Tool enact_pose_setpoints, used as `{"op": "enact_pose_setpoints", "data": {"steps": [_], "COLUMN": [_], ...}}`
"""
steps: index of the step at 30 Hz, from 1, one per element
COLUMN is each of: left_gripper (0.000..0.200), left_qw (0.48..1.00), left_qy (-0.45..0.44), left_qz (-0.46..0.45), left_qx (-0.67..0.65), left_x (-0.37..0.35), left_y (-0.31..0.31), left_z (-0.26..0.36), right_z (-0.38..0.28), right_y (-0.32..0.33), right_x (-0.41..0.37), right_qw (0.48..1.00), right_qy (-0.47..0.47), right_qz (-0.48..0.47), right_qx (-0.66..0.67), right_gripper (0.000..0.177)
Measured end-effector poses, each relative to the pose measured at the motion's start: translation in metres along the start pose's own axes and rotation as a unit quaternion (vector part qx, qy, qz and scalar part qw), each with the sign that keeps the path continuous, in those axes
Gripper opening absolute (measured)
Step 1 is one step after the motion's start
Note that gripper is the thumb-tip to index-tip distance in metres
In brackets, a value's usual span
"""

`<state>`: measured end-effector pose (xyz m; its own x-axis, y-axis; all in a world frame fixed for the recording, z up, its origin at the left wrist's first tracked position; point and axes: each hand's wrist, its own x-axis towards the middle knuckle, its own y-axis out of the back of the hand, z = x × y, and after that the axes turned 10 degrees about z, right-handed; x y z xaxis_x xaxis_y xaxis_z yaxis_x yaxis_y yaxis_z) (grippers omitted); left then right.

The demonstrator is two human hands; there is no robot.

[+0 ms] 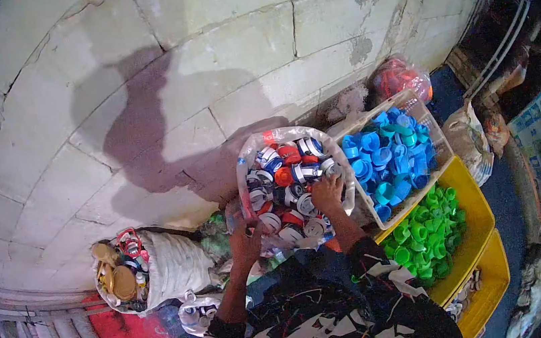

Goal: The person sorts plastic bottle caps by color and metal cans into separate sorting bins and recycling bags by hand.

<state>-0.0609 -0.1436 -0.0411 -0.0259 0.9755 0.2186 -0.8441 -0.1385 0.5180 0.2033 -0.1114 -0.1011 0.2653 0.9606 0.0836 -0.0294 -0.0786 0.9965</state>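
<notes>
A round bag (244, 186) with a translucent plastic rim stands in front of me, filled with white, red, orange and dark blue plastic caps (289, 154). My left hand (245, 241) is at the bag's near left edge, its fingers closed on the plastic there. Inside the bag, on the right, my right hand (329, 194) reaches over the pile with its fingers stretched out and touching the caps. A pale grey cap (331, 167) lies just beyond those fingertips. The undersides of both hands are hidden.
Right of the bag stands a pale crate (437, 125) of blue plastic pieces, then a yellow crate (472, 191) of green ones and another yellow crate (497, 283). A white sack (177, 265) of mixed items lies at left. A block wall (235, 45) rises behind.
</notes>
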Motion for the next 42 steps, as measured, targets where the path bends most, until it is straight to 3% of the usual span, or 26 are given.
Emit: {"op": "enact_pose_setpoints", "data": {"steps": [4, 8, 10, 13, 14, 17, 22, 26, 29, 33, 34, 37, 38, 42], "left_gripper": [0.017, 0.015, 0.014, 0.011, 0.010, 0.014, 0.030, 0.030, 0.033, 0.037, 0.038, 0.039, 0.034, 0.030], "left_qw": [0.997, 0.992, 0.982, 0.968, 0.964, 0.961, 0.902, 0.933, 0.932, 0.957, 0.955, 0.939, 0.962, 0.954], "left_qy": [-0.054, -0.126, -0.186, -0.246, -0.262, -0.218, -0.078, -0.033, 0.034, 0.012, 0.086, 0.104, 0.095, -0.036], "left_qz": [0.006, -0.030, -0.043, -0.005, -0.043, -0.133, -0.276, -0.221, -0.201, -0.126, -0.121, -0.213, -0.114, -0.133], "left_qx": [0.062, 0.001, 0.012, -0.042, -0.026, 0.102, 0.324, 0.284, 0.299, 0.263, 0.256, 0.249, 0.228, 0.268], "left_x": [0.022, 0.047, 0.063, 0.085, 0.094, 0.104, 0.111, 0.108, 0.101, 0.107, 0.109, 0.126, 0.120, 0.122], "left_y": [-0.014, -0.045, -0.058, -0.102, -0.113, -0.127, -0.145, -0.175, -0.151, -0.178, -0.177, -0.179, -0.187, -0.169], "left_z": [0.022, 0.035, 0.048, 0.022, 0.012, 0.018, 0.031, -0.009, 0.049, -0.001, 0.005, -0.008, -0.014, -0.003], "right_z": [-0.003, 0.006, 0.012, 0.021, 0.023, 0.033, 0.038, 0.049, 0.052, 0.057, 0.059, 0.063, 0.064, 0.063], "right_y": [-0.017, -0.047, -0.045, -0.031, -0.027, 0.000, 0.045, 0.038, 0.040, 0.045, 0.049, 0.055, 0.057, 0.070], "right_x": [-0.003, -0.012, -0.009, -0.011, -0.014, -0.019, -0.040, -0.061, -0.074, -0.082, -0.083, -0.084, -0.084, -0.092], "right_qw": [0.998, 0.997, 0.999, 0.997, 0.995, 0.983, 0.968, 0.949, 0.938, 0.906, 0.895, 0.882, 0.881, 0.859], "right_qy": [-0.026, 0.013, 0.000, -0.021, -0.028, -0.040, -0.087, -0.093, -0.104, -0.079, -0.071, -0.050, -0.044, -0.072], "right_qz": [0.017, 0.071, 0.029, 0.052, 0.081, 0.089, 0.181, 0.235, 0.256, 0.334, 0.359, 0.391, 0.395, 0.402], "right_qx": [0.045, 0.009, 0.022, 0.045, 0.053, 0.153, 0.149, 0.191, 0.209, 0.247, 0.254, 0.258, 0.257, 0.308], "right_gripper": [0.028, 0.026, 0.027, 0.029, 0.030, 0.030, 0.034, 0.041, 0.036, 0.029, 0.028, 0.026, 0.026, 0.025]}}
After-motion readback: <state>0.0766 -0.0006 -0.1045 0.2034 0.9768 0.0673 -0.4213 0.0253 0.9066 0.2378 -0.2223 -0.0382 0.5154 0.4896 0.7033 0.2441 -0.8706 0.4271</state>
